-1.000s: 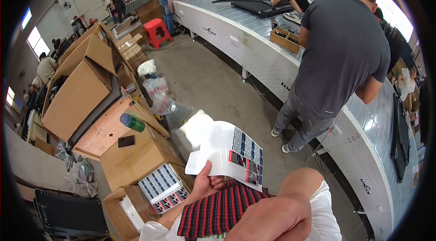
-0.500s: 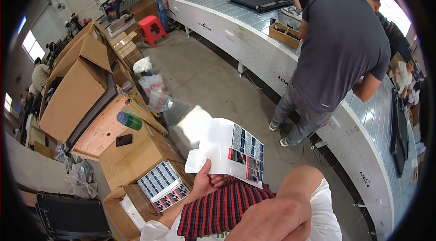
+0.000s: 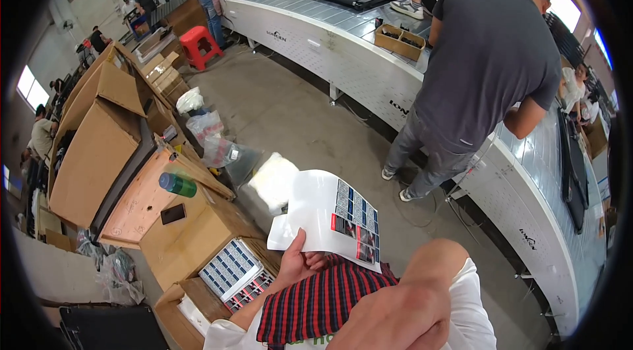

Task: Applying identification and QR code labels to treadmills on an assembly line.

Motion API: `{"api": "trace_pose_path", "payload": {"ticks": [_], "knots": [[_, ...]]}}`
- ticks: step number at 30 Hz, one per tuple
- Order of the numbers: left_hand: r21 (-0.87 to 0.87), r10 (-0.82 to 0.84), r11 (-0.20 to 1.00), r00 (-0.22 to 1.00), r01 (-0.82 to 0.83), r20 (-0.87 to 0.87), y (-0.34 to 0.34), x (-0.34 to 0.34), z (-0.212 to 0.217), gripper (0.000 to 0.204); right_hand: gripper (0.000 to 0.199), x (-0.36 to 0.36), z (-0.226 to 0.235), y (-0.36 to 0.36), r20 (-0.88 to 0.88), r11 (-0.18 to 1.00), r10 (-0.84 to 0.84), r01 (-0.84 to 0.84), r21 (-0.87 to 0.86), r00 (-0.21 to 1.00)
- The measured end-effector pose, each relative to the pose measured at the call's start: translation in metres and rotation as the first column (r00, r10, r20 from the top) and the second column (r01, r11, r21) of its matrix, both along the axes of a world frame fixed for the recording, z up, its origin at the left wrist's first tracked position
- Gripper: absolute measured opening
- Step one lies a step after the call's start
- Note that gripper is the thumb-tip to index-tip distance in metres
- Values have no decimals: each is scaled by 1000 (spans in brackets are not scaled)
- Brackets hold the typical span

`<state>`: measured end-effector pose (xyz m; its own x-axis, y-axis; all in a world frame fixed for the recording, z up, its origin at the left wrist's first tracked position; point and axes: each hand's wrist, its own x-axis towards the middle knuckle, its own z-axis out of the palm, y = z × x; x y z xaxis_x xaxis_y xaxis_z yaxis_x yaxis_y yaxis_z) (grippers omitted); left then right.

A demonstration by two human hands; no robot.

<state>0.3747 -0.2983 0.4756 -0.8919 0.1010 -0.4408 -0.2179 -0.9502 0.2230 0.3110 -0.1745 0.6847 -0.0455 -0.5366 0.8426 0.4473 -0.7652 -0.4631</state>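
Observation:
My left hand (image 3: 304,264) is closed on the lower left edge of a curled, glossy white sticker sheet (image 3: 316,211), thumb on top. Blue-and-white and red-and-black printed labels fill the sheet's right part. My right hand (image 3: 395,317) looms at the lower edge, back toward the view; its fingers are hidden, and I cannot see whether it holds anything. A red-and-black striped cloth (image 3: 323,297) lies between my arms, below the sheet. Left of my left forearm, a stack of similar label sheets (image 3: 234,267) sits in an open carton (image 3: 173,304).
A closed carton (image 3: 178,238) bears a phone (image 3: 173,213) and a green bottle (image 3: 178,184). Plastic bags (image 3: 214,139) lie on the floor beside large cartons (image 3: 99,159). A person in dark grey (image 3: 491,66) stands at the long white-sided worktable (image 3: 297,40). A red stool (image 3: 200,47) stands farther back.
The surroundings have slid left and slightly up in the view. The person crouching on the worktable has reached down to the black panel. My hands and the sheet have hardly moved.

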Motion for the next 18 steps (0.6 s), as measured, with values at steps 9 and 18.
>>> {"api": "trace_pose_path", "payload": {"ticks": [9, 18], "knots": [[18, -73, 997, 997, 73, 27, -10, -1, 0, 34, 9, 2, -1, 1, 5, 994, 13, -13, 108, 1000], [1, -106, 994, 994, 106, 41, -17, 0, 0, 35, 9, 6, 0, -2, -186, 990, 21, 5, 138, 982]]}}
